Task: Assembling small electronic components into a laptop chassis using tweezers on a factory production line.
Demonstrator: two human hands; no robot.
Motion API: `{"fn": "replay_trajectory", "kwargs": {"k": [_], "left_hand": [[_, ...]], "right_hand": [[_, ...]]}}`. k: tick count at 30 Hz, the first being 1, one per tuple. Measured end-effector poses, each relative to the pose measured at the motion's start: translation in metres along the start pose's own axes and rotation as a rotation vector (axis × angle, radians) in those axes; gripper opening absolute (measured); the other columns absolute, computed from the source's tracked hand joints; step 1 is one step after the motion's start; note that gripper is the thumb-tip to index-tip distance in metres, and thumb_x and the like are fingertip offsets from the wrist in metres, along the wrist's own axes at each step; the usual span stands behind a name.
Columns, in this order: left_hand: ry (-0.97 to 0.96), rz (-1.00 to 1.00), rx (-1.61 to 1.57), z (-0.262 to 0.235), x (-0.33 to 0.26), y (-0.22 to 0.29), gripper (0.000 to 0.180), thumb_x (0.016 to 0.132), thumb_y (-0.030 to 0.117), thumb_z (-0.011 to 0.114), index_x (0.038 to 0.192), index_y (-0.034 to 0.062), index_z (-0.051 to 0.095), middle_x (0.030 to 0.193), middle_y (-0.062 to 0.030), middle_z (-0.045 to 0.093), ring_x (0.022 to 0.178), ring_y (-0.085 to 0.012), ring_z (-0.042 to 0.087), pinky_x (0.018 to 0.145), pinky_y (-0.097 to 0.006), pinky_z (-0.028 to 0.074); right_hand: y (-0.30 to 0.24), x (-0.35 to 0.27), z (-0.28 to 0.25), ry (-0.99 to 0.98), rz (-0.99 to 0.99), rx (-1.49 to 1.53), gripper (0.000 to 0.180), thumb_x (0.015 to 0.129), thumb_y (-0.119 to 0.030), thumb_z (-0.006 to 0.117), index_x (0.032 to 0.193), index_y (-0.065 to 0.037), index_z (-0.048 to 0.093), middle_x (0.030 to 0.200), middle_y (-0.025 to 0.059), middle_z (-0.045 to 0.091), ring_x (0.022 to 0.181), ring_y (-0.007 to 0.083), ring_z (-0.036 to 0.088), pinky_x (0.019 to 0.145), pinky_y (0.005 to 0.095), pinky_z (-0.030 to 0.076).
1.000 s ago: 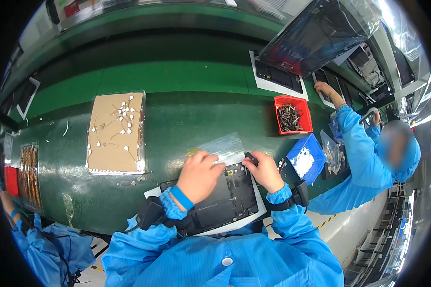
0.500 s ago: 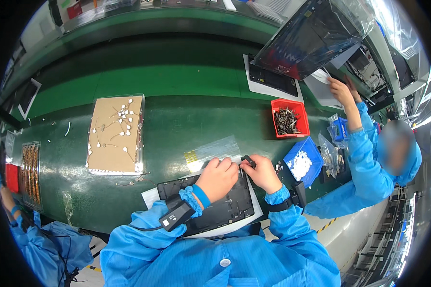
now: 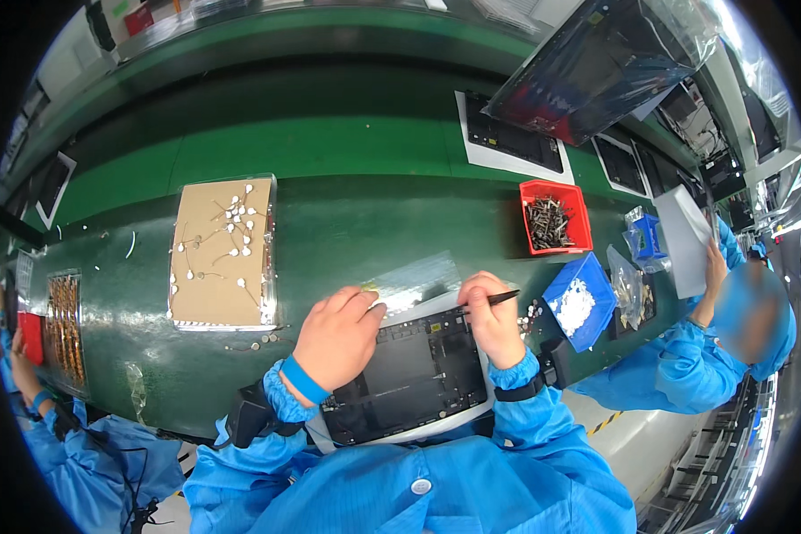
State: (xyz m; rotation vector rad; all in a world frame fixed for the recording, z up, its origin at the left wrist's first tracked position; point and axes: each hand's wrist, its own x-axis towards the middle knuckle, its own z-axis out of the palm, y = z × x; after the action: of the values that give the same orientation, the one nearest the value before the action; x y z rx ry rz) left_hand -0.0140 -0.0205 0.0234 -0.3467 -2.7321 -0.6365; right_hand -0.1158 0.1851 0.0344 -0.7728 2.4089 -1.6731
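An opened dark laptop base [image 3: 418, 374] with exposed boards lies on a white sheet at the near edge of the green bench. My left hand [image 3: 335, 338] rests on its upper left corner, fingers curled, touching a clear plastic bag [image 3: 414, 283] that lies just beyond. My right hand [image 3: 489, 316] is over the base's upper right corner and grips thin black tweezers [image 3: 498, 298] that point to the right.
A cardboard tray [image 3: 221, 254] with small white-tipped parts sits to the left. A red bin of screws [image 3: 554, 218] and a blue bin of white pieces [image 3: 578, 301] stand to the right. A co-worker in blue [image 3: 730, 329] holds a white sheet at far right.
My left hand slid right and up along the laptop base toward the plastic bag. My right hand shifted slightly, tweezers now pointing right. The co-worker's arm came down from the far shelf.
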Motion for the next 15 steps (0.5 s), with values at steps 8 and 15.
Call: {"fn": "replay_trajectory", "kwargs": {"k": [8, 15], "left_hand": [[-0.025, -0.058, -0.001, 0.009, -0.013, -0.007, 0.037, 0.064, 0.012, 0.063, 0.101, 0.0097, 0.059, 0.112, -0.0082, 0.051, 0.108, -0.0265, 0.046, 0.083, -0.038, 0.042], [-0.003, -0.111, -0.053, 0.01, -0.014, -0.011, 0.038, 0.064, 0.012, 0.064, 0.101, 0.011, 0.059, 0.114, -0.0104, 0.049, 0.108, -0.027, 0.046, 0.083, -0.038, 0.042]], "right_hand": [[0.013, 0.007, 0.056, -0.142, 0.245, 0.544, 0.021, 0.073, 0.008, 0.061, 0.09, 0.0, 0.052, 0.101, 0.0076, 0.051, 0.084, 0.0158, 0.058, 0.079, 0.0262, 0.048], [0.016, 0.017, 0.074, -0.083, 0.079, 0.182, 0.013, 0.073, 0.003, 0.063, 0.083, 0.001, 0.054, 0.088, 0.01, 0.059, 0.083, 0.0156, 0.058, 0.071, 0.026, 0.048]]}}
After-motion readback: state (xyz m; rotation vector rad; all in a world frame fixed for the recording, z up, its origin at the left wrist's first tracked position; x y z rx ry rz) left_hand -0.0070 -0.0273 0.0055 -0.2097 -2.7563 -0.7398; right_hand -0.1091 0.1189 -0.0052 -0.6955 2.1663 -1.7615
